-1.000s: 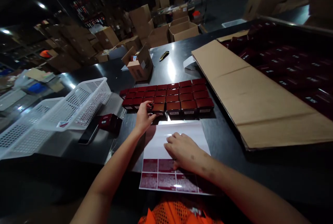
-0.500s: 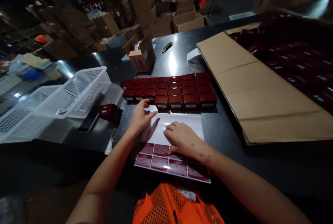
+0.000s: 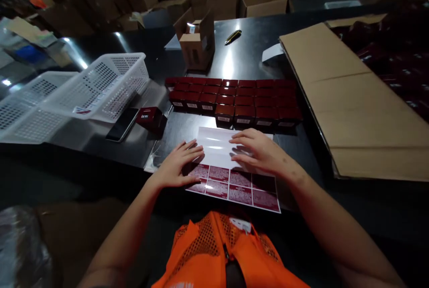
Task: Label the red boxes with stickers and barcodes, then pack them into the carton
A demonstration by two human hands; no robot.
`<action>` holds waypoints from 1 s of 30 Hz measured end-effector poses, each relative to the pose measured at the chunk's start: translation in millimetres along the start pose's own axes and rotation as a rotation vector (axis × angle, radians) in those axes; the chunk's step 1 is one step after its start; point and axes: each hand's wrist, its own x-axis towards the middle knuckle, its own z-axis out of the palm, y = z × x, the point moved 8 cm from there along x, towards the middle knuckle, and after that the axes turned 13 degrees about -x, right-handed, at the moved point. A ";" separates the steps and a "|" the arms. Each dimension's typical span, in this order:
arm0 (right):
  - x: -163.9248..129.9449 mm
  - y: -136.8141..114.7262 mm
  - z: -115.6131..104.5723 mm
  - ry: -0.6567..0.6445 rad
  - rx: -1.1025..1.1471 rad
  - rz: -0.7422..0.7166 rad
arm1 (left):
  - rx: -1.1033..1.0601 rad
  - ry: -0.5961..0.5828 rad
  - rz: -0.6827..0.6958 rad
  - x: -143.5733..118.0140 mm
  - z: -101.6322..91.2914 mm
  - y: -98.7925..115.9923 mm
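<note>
The person wears an orange mesh vest (image 3: 221, 256) with a dark zipper down its front and a small white tag at the collar; both forearms are bare, without sleeves.

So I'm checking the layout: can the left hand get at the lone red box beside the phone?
Probably yes. The left hand lies flat on the sticker sheet; the lone red box sits just beyond it, with bare tabletop between.
</note>
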 end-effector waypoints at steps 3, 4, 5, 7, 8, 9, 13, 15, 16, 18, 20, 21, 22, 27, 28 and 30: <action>2.6 -36.7 11.4 -0.006 0.043 -0.025 | 0.024 0.019 -0.029 -6.2 6.9 -7.1; 3.8 -48.6 18.3 -0.016 0.036 -0.023 | 0.031 0.035 -0.034 -7.1 7.9 -8.5; 5.1 -58.8 26.1 -0.024 0.026 -0.017 | 0.038 0.050 -0.034 -7.7 8.5 -9.0; 7.5 -71.5 42.0 -0.021 0.011 0.016 | 0.043 0.060 -0.024 -8.2 9.4 -8.9; 8.2 -73.7 49.7 -0.015 0.002 0.042 | 0.041 0.058 -0.017 -8.4 9.6 -8.8; 8.2 -73.7 56.9 -0.008 -0.010 0.074 | 0.038 0.055 -0.011 -8.8 9.6 -9.1; 2.0 -69.1 74.0 0.042 -0.065 0.172 | 0.031 0.059 0.025 -11.2 8.5 -11.6; -2.7 -70.3 75.6 0.080 -0.080 0.192 | 0.033 0.071 0.044 -12.4 8.4 -12.5; -4.9 -71.5 75.5 0.098 -0.086 0.201 | 0.032 0.079 0.048 -12.9 8.5 -12.9; -8.7 -73.0 74.6 0.136 -0.088 0.228 | 0.025 0.098 0.051 -13.3 7.9 -13.4; -11.6 -73.7 73.5 0.177 -0.079 0.252 | 0.011 0.118 0.052 -13.3 6.9 -13.4; -12.9 -74.2 72.7 0.204 -0.076 0.257 | 0.003 0.127 0.051 -13.2 6.3 -13.3; -14.1 -75.0 71.9 0.232 -0.075 0.255 | -0.004 0.134 0.050 -13.1 5.9 -13.4; -18.7 -73.3 68.8 0.346 -0.041 0.286 | -0.016 0.140 0.029 -12.0 4.8 -14.2; -18.8 -70.8 68.9 0.349 -0.019 0.313 | -0.016 0.135 0.025 -11.8 4.8 -14.1; -18.3 -65.4 70.2 0.334 0.029 0.375 | -0.016 0.121 0.017 -11.3 4.8 -13.8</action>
